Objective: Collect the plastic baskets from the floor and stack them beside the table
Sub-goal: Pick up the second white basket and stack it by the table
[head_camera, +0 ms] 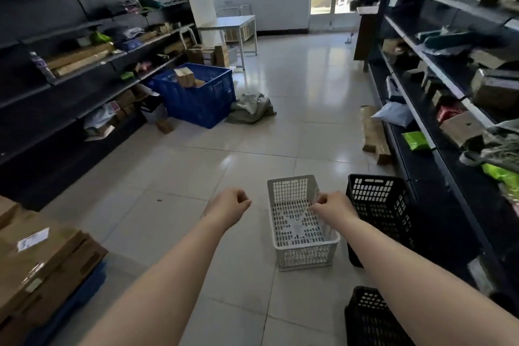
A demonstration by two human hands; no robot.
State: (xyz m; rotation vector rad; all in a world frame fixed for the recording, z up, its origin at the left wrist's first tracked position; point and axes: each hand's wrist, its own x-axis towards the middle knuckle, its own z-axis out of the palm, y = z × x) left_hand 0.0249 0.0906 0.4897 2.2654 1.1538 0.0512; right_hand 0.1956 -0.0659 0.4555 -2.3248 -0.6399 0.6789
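Note:
A white plastic basket [302, 254] stands upright on the tiled floor in front of me. Right of it sits a black plastic basket [376, 199], and a second black basket [370, 317] lies nearer, at the bottom right, partly behind my right forearm. My left hand [229, 205] hovers left of the white basket with its fingers curled in and nothing in them. My right hand [332, 206] is over the white basket's right side, fingers curled; I cannot tell whether it touches the rim. A white table [233, 22] stands at the far end of the room.
Dark shelves with parcels line the left [84, 64] and right [449, 78] sides. A big blue crate [202, 98] with boxes and a grey sack [251, 108] sit on the floor ahead left. Cardboard boxes [42, 261] lie at my near left; a long parcel [373, 135] leans by the right shelf.

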